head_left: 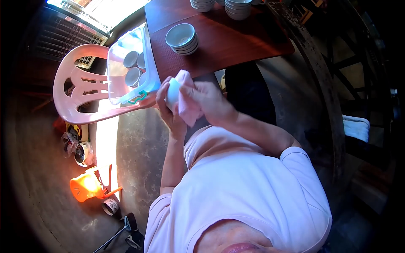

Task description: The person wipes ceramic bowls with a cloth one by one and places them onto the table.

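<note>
My left hand (170, 117) is wrapped round a small pale bowl (172, 93), held in front of my body near the table's edge. Against that bowl my right hand (206, 99) presses a pink cloth (188, 107), part of which hangs down below the fingers. Just beyond my hands, a short stack of white bowls (181, 36) stands on the red-brown table (223, 46). To the left, a clear plastic tub (122, 99) with several bowls (133, 76) inside rests on a pink plastic chair (69, 101).
More stacked bowls (238, 9) are at the table's far side. A wooden bench or beam (314, 71) runs along the right, with a white folded towel (355, 127) past it. On the floor at left lie an orange plastic stool (86, 186) and a small tin (110, 206).
</note>
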`<state>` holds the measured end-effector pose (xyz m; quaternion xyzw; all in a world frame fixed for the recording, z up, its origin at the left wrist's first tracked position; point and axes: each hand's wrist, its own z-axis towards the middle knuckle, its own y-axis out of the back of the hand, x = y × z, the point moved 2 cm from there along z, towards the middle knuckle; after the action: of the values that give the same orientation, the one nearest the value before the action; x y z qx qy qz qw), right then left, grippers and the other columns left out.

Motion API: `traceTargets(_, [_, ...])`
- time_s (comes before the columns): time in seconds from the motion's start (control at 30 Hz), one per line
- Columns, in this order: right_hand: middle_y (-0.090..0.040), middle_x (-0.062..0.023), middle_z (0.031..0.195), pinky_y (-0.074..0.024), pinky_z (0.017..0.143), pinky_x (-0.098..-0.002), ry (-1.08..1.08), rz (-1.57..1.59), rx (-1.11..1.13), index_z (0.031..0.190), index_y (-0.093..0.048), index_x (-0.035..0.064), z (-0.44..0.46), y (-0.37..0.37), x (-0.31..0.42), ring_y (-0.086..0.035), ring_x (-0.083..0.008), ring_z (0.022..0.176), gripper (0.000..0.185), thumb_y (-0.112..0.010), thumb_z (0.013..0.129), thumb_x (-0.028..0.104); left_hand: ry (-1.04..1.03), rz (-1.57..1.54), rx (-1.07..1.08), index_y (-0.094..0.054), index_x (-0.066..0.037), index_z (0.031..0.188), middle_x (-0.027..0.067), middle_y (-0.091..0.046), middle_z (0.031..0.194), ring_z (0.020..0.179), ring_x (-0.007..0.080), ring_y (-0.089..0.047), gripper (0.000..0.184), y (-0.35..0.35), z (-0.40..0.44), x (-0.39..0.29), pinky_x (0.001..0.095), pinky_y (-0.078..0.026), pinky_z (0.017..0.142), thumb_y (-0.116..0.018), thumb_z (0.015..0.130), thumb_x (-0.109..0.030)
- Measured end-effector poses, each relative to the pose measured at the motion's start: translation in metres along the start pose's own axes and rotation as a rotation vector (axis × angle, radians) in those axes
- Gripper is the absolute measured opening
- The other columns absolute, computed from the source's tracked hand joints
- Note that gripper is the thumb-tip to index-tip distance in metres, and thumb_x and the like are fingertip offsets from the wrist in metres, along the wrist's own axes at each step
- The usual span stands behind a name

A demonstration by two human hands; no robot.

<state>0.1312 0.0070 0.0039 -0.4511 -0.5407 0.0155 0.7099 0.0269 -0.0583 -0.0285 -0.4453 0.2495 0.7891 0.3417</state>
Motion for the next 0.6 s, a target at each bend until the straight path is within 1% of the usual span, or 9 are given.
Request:
traceTargets(0.03, [-0.062, -0.0041, 0.086, -0.0475, 0.063, -0.0207, -0.021, 0.124, 0.096, 0.103, -0.059, -0.0011, 0.007, 0.008, 0.004, -0.058, -0.0068, 0.074, 0.039, -0.057, 0.093, 0.036, -0.100, 0.172, 0.001, -0.045, -0.007, 0.129, 0.0155, -0.049, 0.132, 0.123, 0.0291, -0.046, 0.055, 0.002, 0.000, -0.002, 0.0384, -0.035, 0.104, -0.058, 0.086, -0.039])
traceTargets(0.1, [-0.062, -0.0056, 0.084, -0.0499, 0.066, -0.0242, 0.045, -0.126, 0.003, 0.108, -0.058, -0.0013, 0.002, 0.006, 0.005, -0.060, -0.0098, 0.076, 0.037, -0.055, 0.094, 0.033, 0.063, -0.107, 0.016, -0.044, -0.009, 0.131, 0.0158, -0.047, 0.134, 0.125, 0.0295, -0.044, 0.058, 0.002, 0.005, -0.005, 0.0392, -0.034, 0.104, -0.061, 0.084, -0.040])
traceTargets(0.2, [-0.062, -0.0079, 0.082, -0.0512, 0.069, -0.0283, 0.189, -0.729, 0.001, 0.113, -0.057, -0.0003, -0.022, 0.002, 0.006, -0.062, -0.0130, 0.076, 0.035, -0.054, 0.095, 0.029, 0.737, -1.104, 0.173, -0.040, -0.003, 0.134, 0.0192, -0.046, 0.134, 0.120, 0.0297, -0.049, 0.067, 0.008, 0.000, -0.011, 0.0403, -0.038, 0.102, -0.062, 0.085, -0.042])
traceTargets(0.3, [-0.061, -0.0087, 0.081, -0.0510, 0.070, -0.0291, 0.341, -0.960, -0.009, 0.115, -0.057, 0.0009, -0.039, 0.012, -0.013, -0.061, -0.0132, 0.075, 0.035, -0.054, 0.095, 0.030, 0.832, -1.034, 0.229, -0.036, 0.002, 0.135, 0.0189, -0.051, 0.126, 0.113, 0.0283, -0.055, 0.078, 0.011, -0.002, -0.024, 0.0405, -0.042, 0.098, -0.068, 0.081, -0.044])
traceTargets(0.37, [-0.061, -0.0086, 0.081, -0.0507, 0.070, -0.0284, 0.383, -0.942, -0.014, 0.117, -0.057, 0.0016, -0.040, 0.005, -0.007, -0.060, -0.0121, 0.074, 0.038, -0.053, 0.096, 0.033, 0.686, -0.733, 0.188, -0.037, 0.002, 0.135, 0.0179, -0.053, 0.121, 0.111, 0.0284, -0.056, 0.079, 0.016, -0.007, -0.019, 0.0406, -0.043, 0.098, -0.071, 0.079, -0.042])
traceTargets(0.4, [-0.061, -0.0083, 0.082, -0.0507, 0.070, -0.0277, 0.362, -0.864, -0.033, 0.117, -0.057, 0.0016, -0.037, 0.003, 0.000, -0.060, -0.0118, 0.075, 0.038, -0.052, 0.096, 0.033, 0.670, -0.681, 0.224, -0.039, -0.001, 0.134, 0.0157, -0.050, 0.123, 0.113, 0.0281, -0.053, 0.080, 0.017, -0.002, -0.013, 0.0405, -0.044, 0.096, -0.079, 0.071, -0.029])
traceTargets(0.53, [-0.061, -0.0034, 0.096, -0.0487, 0.068, -0.0204, 0.038, -0.269, 0.024, 0.114, -0.058, 0.0040, -0.004, 0.023, 0.008, -0.059, -0.0078, 0.086, 0.036, -0.051, 0.096, 0.035, -0.207, 0.545, 0.415, -0.043, -0.008, 0.134, 0.0127, -0.039, 0.135, 0.122, 0.0291, -0.042, 0.092, 0.010, 0.009, -0.037, 0.0399, -0.042, 0.097, -0.087, 0.053, -0.016])
traceTargets(0.57, [-0.062, -0.0032, 0.099, -0.0489, 0.068, -0.0203, -0.033, -0.114, 0.068, 0.113, -0.059, 0.0052, 0.002, 0.031, 0.011, -0.059, -0.0079, 0.087, 0.035, -0.051, 0.096, 0.034, -0.211, 0.572, 0.395, -0.044, -0.007, 0.133, 0.0135, -0.040, 0.135, 0.122, 0.0299, -0.043, 0.091, 0.008, 0.007, -0.041, 0.0401, -0.041, 0.098, -0.087, 0.054, -0.019])
traceTargets(0.6, [-0.063, -0.0038, 0.096, -0.0513, 0.068, -0.0217, -0.202, -0.087, -0.056, 0.113, -0.060, 0.0063, 0.005, 0.040, 0.009, -0.062, -0.0095, 0.085, 0.034, -0.053, 0.095, 0.035, -0.026, 0.386, 0.389, -0.045, -0.006, 0.133, 0.0128, -0.039, 0.136, 0.121, 0.0283, -0.044, 0.092, 0.012, 0.008, -0.033, 0.0400, -0.041, 0.098, -0.088, 0.052, -0.021])
